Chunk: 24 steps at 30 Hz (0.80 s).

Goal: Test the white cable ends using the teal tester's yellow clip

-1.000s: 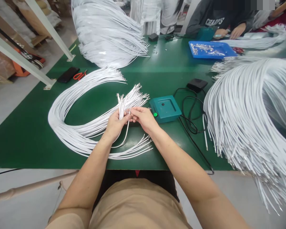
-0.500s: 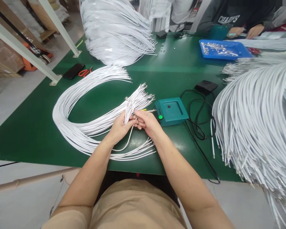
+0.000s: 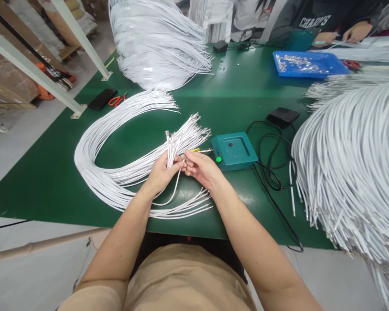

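My left hand (image 3: 162,171) is closed around a small bunch of white cables (image 3: 171,149), whose metal-tipped ends stick up above the fist. Between the fingertips of my right hand (image 3: 197,166) the end of a single white cable (image 3: 177,183) is pinched, and the thumb of my left hand is close against it. That cable curves down and back to the left. Behind my hands lies a large curved bundle of white cables (image 3: 87,149) on the green table. Just right of my right hand sits a teal device (image 3: 235,151) with a green button and a thin metal rod.
Black cords (image 3: 272,164) run from the device beside a black box (image 3: 282,116). Big heaps of white cables stand at the back (image 3: 158,47) and right (image 3: 350,160). A blue tray (image 3: 311,65) holds small metal parts. A phone (image 3: 102,98) and orange-handled scissors (image 3: 116,100) lie left. A co-worker's hands (image 3: 356,32) are opposite.
The bunch in my left hand has tilted slightly left. My fingers have shifted only a little around the cable end. The camera view has turned slightly.
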Each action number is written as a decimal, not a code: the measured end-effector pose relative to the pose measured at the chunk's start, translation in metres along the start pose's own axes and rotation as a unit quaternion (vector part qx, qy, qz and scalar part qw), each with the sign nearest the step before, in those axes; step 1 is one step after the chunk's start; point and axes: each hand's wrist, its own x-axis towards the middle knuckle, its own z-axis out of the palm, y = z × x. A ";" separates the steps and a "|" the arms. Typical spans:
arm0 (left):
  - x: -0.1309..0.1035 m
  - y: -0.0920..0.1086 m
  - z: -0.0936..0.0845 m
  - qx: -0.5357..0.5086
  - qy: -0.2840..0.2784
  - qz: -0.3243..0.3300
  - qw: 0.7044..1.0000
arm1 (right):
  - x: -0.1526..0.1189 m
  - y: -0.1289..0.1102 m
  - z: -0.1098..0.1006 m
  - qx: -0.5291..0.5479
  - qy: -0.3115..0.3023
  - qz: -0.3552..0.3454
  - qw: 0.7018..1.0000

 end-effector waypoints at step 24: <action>0.002 0.002 -0.011 -0.174 -0.055 -0.098 0.978 | -0.011 0.005 0.005 -0.649 0.080 -0.369 0.660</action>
